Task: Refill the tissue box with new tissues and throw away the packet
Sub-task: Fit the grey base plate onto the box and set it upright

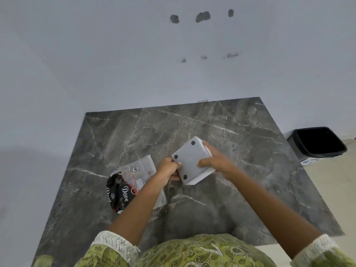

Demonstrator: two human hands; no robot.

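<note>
So we've got the grey tissue box [189, 160] flipped bottom-up and lifted just above the dark marble table [240, 135], roughly over the middle of it. We can see 3 black rubber feet on the base; the 4th corner sits under our right thumb. Our left hand [168, 169] is clamped on the box's left edge, fingers curled tight around it. Our right hand [215, 162] grips the box's right side, thumb pressed on the base and fingers wrapped along the far edge. So both hands are closed firmly on the box. A bit of white shows along the box's lower right edge, probably tissue or the inner part of the box, hard to say from this angle

The tissue packet [128, 185] lies flat on the table just left of the box, partly under our left forearm. It's clear plastic with a black and red printed end that reads "Dove", and it looks torn open and crumpled. The black bin [317, 141] stands on the floor well to the right of the box, past the table's right edge, with its mouth open. Behind the box, a plain white wall [96, 54] with a few chipped patches
</note>
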